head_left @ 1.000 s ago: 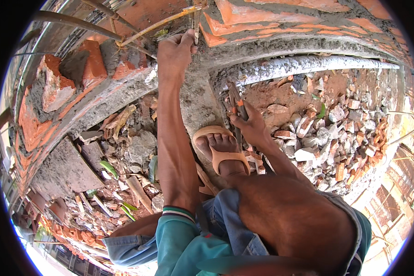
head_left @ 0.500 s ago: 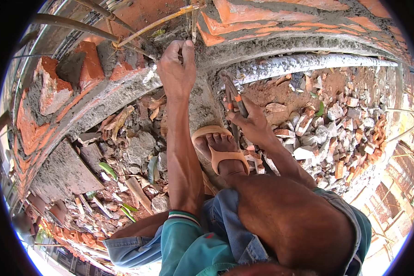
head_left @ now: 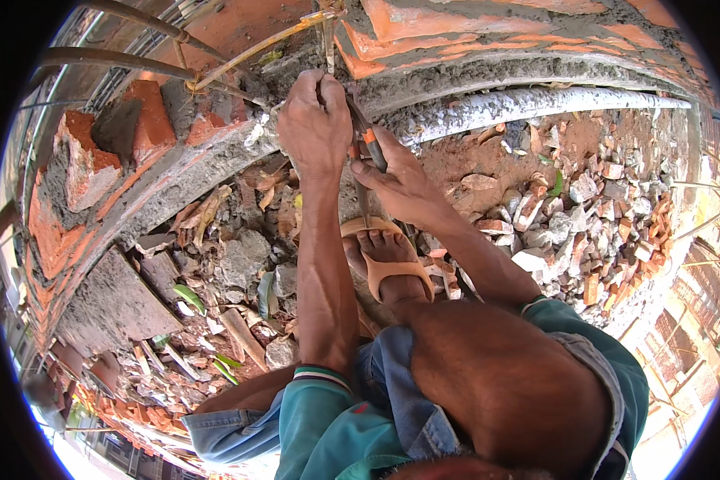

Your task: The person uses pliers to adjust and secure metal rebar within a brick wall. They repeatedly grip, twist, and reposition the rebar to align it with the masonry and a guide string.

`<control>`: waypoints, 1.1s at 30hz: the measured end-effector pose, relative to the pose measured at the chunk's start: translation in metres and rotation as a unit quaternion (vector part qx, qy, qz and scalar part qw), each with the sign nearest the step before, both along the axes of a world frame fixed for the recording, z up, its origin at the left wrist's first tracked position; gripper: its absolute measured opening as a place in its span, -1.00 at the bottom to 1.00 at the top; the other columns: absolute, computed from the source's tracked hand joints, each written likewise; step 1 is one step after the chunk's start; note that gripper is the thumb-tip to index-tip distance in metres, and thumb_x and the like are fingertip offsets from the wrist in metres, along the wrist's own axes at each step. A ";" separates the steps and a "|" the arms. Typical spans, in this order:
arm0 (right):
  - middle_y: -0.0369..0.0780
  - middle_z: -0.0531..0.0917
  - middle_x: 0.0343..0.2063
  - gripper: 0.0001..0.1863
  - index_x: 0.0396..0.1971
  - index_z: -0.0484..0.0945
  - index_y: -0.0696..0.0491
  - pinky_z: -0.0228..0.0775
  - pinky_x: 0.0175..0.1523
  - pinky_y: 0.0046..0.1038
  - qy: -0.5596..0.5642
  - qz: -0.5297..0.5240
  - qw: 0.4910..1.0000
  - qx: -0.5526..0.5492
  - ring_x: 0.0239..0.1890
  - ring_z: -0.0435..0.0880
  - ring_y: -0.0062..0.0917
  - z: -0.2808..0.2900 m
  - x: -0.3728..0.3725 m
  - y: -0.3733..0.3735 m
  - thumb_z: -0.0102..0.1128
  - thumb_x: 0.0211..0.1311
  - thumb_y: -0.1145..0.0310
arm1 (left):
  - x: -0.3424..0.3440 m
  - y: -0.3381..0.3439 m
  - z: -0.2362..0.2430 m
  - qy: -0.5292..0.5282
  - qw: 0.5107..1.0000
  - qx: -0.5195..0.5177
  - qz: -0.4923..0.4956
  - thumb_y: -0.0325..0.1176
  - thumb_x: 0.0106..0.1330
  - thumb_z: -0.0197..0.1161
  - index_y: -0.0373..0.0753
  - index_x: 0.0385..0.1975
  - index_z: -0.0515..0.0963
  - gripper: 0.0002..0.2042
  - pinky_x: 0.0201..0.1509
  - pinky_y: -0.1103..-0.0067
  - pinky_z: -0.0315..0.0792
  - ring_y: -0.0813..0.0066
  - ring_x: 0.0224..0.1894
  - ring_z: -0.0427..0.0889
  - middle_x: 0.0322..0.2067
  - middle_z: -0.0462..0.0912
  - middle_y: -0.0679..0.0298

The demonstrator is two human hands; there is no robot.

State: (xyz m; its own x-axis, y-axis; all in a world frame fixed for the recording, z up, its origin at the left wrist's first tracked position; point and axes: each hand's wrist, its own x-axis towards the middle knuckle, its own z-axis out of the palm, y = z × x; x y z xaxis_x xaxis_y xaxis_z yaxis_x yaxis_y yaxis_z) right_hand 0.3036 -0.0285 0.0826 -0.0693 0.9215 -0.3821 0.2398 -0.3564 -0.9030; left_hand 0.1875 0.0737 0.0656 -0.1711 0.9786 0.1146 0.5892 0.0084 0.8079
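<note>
My left hand (head_left: 316,124) is closed, fingers curled together at the foot of the steel bars; whatever it pinches is hidden behind the fingers. Just beside it, my right hand (head_left: 400,178) grips dark metal pincers (head_left: 370,138) with orange bands on the handles. The head of the pincers reaches up to my left hand's fingertips, and its jaws are partly hidden there. An upright rod (head_left: 329,48) rises directly beyond my left hand. A rusty bar with a yellowish length (head_left: 268,48) slants across to it, tied with wire at a crossing.
Brick courses with wet mortar (head_left: 456,32) stand at the far right, stepped broken bricks (head_left: 148,120) at the left. A mortar-spattered white pipe (head_left: 528,104) runs along the wall's foot. Rubble (head_left: 568,216) covers the ground. My sandalled foot (head_left: 388,260) rests below my hands.
My right hand has moved up and left with the pincers, bringing their head to my left hand. My left hand has shifted slightly right and stays closed.
</note>
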 end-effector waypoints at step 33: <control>-0.34 0.52 -0.44 -0.67 0.06 0.50 0.13 0.36 -0.47 -0.50 0.181 -0.057 0.936 -0.296 -0.52 0.50 -0.64 0.039 0.035 0.005 0.25 0.45 0.29 | -0.024 -0.039 -0.001 -0.197 0.973 -0.104 0.064 -0.29 0.57 0.21 -0.39 -0.09 0.66 -0.75 -0.36 0.57 0.46 0.63 -0.45 0.56 -0.47 0.67 0.28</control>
State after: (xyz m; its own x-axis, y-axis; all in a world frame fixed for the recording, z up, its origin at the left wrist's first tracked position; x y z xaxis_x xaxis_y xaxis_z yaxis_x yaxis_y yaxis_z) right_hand 0.3387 -0.0232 0.1211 -0.2059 0.5645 -0.7994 -0.1136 -0.8251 -0.5534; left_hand 0.1636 0.0342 0.0643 -0.2834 0.9415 -0.1821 0.2168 0.2479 0.9442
